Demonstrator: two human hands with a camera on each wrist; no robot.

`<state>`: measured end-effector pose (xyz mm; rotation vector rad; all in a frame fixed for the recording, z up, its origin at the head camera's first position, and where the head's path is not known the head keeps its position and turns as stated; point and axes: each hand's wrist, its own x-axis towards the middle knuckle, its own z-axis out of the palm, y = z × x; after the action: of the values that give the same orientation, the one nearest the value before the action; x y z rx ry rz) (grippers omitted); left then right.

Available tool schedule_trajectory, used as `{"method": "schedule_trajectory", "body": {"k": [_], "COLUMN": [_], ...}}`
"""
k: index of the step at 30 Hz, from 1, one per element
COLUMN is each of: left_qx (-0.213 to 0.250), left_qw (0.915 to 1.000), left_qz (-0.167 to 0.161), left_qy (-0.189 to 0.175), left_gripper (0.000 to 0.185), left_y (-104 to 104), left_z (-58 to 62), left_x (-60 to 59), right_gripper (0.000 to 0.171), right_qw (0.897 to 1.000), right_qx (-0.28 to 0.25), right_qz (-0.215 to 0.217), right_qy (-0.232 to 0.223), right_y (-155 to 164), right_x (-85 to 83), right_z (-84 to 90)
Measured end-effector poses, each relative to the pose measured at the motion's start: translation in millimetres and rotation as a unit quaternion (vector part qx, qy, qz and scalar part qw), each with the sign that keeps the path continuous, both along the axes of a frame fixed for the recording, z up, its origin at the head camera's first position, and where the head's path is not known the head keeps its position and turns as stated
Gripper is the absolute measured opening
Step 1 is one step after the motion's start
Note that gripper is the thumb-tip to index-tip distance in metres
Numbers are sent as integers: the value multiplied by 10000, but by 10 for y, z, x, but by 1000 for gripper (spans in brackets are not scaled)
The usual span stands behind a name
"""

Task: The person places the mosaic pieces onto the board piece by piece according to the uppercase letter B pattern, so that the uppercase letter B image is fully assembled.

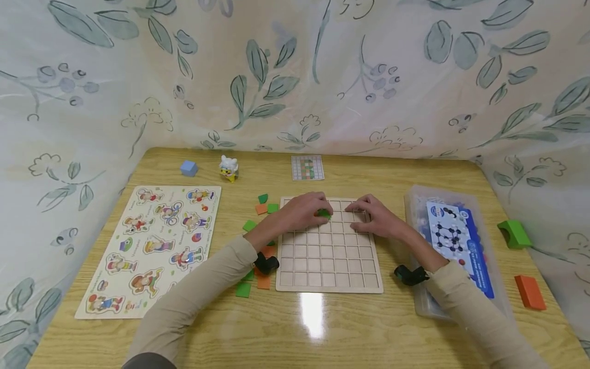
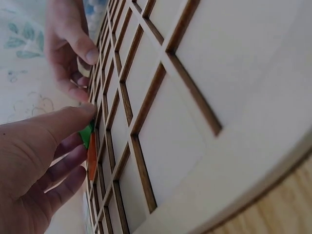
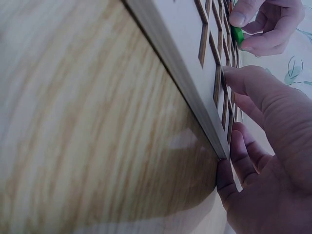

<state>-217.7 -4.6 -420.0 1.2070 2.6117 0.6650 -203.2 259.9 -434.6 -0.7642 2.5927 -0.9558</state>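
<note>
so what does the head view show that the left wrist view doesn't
Only the head view shows the character puzzle, the pattern card, the plastic box, the blue cube and the loose tiles left of the board.

Only the left wrist view shows an orange tile beside the green one under the left hand.

Both show the grid board, the green tile in the left hand's grip, and the right hand on the board.

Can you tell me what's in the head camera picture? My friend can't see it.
Two hands work on a wooden grid board: the left hand pinches a green tile and the right hand rests on the board's top squares. Loose green and orange tiles lie nearby.
</note>
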Motion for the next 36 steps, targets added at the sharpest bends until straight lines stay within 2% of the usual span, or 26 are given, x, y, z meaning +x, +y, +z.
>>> {"method": "schedule_trajectory", "body": {"k": [7, 17, 24, 31, 34, 36], "left_qx": [-17, -233, -185, 249, 261, 266], "left_qw": [10000, 9997, 9997, 9987, 9988, 9990], "left_qz": [-50, 63, 177, 230, 293, 362], "left_qy": [25, -69, 5, 392, 290, 86], "left_gripper": [20, 24, 16, 26, 29, 30], "left_y": [-2, 19, 15, -123, -262, -389], "left_z": [-10, 21, 50, 218, 309, 351], "left_x": [4, 11, 48, 126, 166, 191], "right_gripper": [38, 38, 37, 38, 38, 38], "right_qw": [10000, 10000, 10000, 9999, 9999, 9998], "right_qx": [57, 51, 33, 103, 151, 177], "right_qz": [-22, -39, -5, -67, -68, -82], "right_qy": [-78, -27, -54, -21, -44, -53], "right_y": [-2, -5, -18, -6, -8, -11], "right_x": [1, 12, 20, -14, -17, -14], "right_z": [4, 14, 25, 14, 7, -2]}}
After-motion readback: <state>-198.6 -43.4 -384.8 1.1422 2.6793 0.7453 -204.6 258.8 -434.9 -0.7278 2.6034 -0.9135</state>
